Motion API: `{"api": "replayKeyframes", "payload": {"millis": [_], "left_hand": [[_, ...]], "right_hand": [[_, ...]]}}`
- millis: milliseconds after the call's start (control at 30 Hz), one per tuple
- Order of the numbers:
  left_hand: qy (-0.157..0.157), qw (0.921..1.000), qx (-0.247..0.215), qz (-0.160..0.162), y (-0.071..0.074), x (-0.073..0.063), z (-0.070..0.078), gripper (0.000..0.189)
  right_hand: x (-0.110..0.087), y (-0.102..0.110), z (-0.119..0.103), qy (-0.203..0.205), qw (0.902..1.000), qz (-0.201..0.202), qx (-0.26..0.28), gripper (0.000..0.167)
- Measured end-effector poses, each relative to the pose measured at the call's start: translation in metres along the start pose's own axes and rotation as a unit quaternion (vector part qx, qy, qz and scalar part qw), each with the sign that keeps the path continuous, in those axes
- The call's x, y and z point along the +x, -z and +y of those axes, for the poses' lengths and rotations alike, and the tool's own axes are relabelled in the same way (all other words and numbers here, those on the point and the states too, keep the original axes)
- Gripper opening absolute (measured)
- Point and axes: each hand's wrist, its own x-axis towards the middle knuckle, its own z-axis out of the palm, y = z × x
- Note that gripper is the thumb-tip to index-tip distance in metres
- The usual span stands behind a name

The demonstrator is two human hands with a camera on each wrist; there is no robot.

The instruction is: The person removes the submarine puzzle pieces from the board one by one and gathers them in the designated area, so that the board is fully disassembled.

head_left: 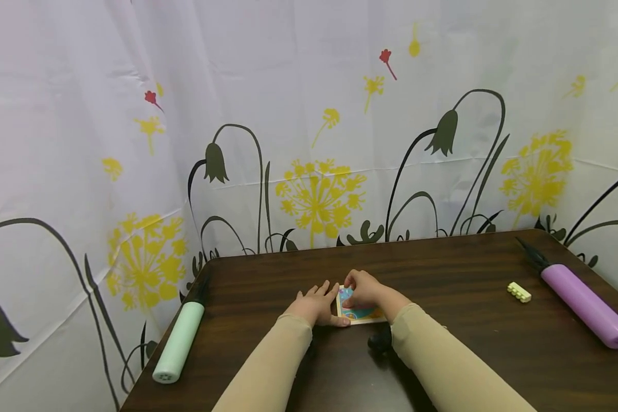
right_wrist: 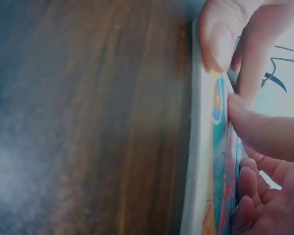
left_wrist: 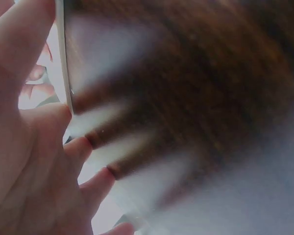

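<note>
A small flat picture board (head_left: 369,315) with a pale border and blue, pink and orange artwork lies on the dark table. My left hand (head_left: 311,306) rests at its left side, fingers spread, thumb along the front corner. In the left wrist view the left hand's (left_wrist: 34,152) fingertips touch the table and the board's edge. Over the board's face, my right hand (head_left: 368,290) has bent fingers. The right wrist view puts that hand's thumb (right_wrist: 264,129) and curled fingers on the picture (right_wrist: 219,161); whether they pinch anything is hidden.
A mint-green hand pump (head_left: 180,343) lies near the left table edge, a purple pump (head_left: 584,303) near the right. A pale yellow studded toy brick (head_left: 519,292) lies left of the purple pump. Behind the table (head_left: 474,269) hangs a flowered curtain (head_left: 298,86).
</note>
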Motion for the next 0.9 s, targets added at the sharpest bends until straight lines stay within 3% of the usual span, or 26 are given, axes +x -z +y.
{"api": "replayKeyframes", "payload": {"millis": [200,367,567,900], "left_hand": [[-0.006,0.9999,-0.012,0.004,0.003,-0.009,0.001,0.1],[0.001,0.9998,-0.022,0.0,0.004,-0.007,0.001,0.1],[0.01,0.9999,-0.012,-0.002,0.001,0.003,-0.002,0.103],[0.001,0.9998,-0.017,0.006,0.003,-0.008,0.002,0.1]], "right_hand": [[0.0,-0.001,-0.005,-0.035,0.9993,-0.003,0.012,0.039],[0.004,-0.002,-0.006,-0.052,0.9986,-0.001,0.011,0.035],[0.005,-0.002,-0.005,-0.047,0.9988,0.008,0.009,0.037],[0.005,-0.003,0.0,-0.026,0.9991,0.011,0.033,0.038]]}}
